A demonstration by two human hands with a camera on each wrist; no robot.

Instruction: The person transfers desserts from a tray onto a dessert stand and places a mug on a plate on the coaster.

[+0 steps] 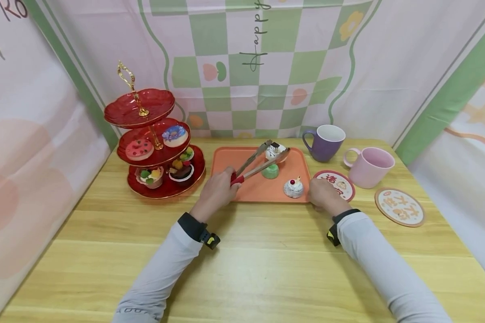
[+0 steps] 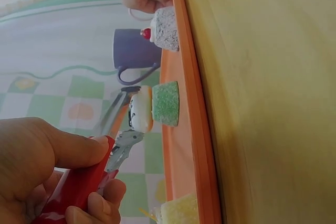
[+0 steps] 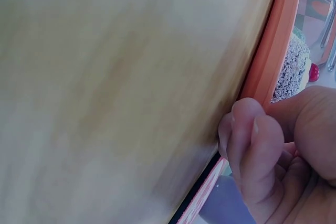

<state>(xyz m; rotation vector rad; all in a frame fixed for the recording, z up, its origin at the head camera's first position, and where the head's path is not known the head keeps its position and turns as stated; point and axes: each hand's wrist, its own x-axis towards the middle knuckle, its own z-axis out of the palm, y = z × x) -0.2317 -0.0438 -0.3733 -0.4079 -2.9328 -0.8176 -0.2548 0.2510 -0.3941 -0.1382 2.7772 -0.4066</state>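
Observation:
My left hand [image 1: 218, 189] grips the red handles of metal tongs [image 1: 253, 162] above the orange tray [image 1: 258, 193]. Between the tong tips is a white-iced doughnut [image 2: 140, 109] with dark stripes. Whether it hangs free or rests on something, I cannot tell. A green cake [image 1: 270, 171] lies just in front of it. At the tray's right front sits a flecked white cake [image 1: 293, 187] with a cherry. In the left wrist view a yellow cake [image 2: 181, 211] shows too; my left hand hides it from the head view. My right hand [image 1: 324, 194] pinches the tray's right front corner.
A three-tier red stand [image 1: 165, 190] with several pastries on its lower two plates stands left of the tray. To the right are a purple mug [image 1: 325, 144], a pink mug [image 1: 369, 168] and two round coasters [image 1: 341, 185]. A patterned curtain [image 1: 246, 103] hangs behind.

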